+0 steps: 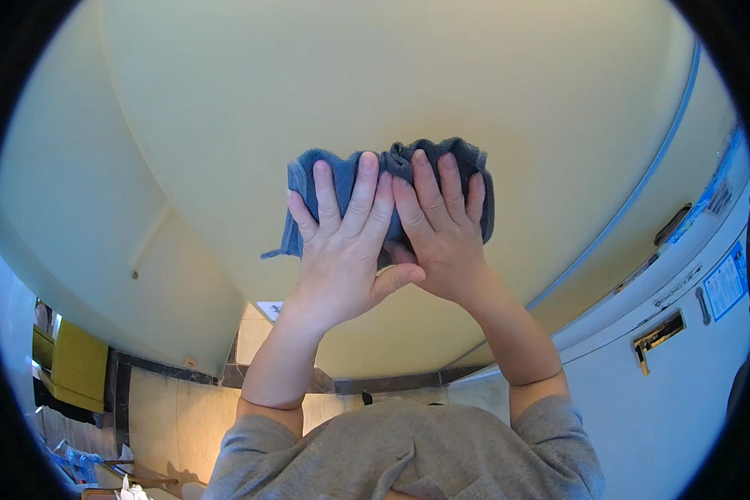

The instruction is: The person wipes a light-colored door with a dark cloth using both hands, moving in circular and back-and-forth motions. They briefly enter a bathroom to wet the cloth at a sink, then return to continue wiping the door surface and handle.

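Note:
A grey-blue cloth [345, 178] lies bunched and wrinkled against a pale, smooth wall [412, 75]. Both palms face the wall. My left hand [344, 256] presses the left half of the cloth flat, fingers spread and thumb reaching toward the other wrist. Beside it, my right hand [447, 240] holds the darker right half against the wall with its fingers spread. The index fingers nearly meet near the cloth's middle. One corner of the cloth hangs out at the lower left, and much of it is hidden under the hands.
To the right stands a white door [637, 400] with a handle [642, 359] and a door chain [678, 287]. A dark baseboard [387, 382] runs along the wall's foot above the tiled floor [156, 419]. At left is a yellow-green piece of furniture [78, 365].

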Tool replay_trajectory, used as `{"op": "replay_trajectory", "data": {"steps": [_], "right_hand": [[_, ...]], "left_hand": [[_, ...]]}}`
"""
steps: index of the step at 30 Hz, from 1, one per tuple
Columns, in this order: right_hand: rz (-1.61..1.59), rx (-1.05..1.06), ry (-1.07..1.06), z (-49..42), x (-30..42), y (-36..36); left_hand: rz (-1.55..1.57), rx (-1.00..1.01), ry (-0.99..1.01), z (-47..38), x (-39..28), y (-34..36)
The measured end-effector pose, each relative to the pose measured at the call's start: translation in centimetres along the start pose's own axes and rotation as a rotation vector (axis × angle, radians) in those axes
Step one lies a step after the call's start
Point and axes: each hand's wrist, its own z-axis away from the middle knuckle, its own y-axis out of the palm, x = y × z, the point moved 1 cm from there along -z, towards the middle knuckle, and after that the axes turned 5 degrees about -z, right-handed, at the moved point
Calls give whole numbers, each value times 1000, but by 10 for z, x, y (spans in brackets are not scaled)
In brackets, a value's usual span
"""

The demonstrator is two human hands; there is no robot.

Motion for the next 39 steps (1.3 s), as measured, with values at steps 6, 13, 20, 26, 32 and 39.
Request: {"op": "replay_trajectory", "data": {"steps": [6, 13, 20, 26, 32, 39], "right_hand": [[-56, 116, 8, 24, 7, -9], [44, 95, 36, 9, -27, -18], [-74, 75, 67, 43, -18, -19], [-34, 21, 135, 37, -54, -29], [-76, 6, 112, 73, -53, -37], [-38, -120, 129, 71, -102, -58]], "left_hand": [[-84, 165, 119, 3, -21, 2], [-86, -1, 69, -25, -21, 1], [-176, 43, 233, -13, -49, 12], [-106, 46, 139, -43, -57, 13], [-66, 195, 210, -36, -92, 32], [-23, 51, 200, -74, -118, 38]]}}
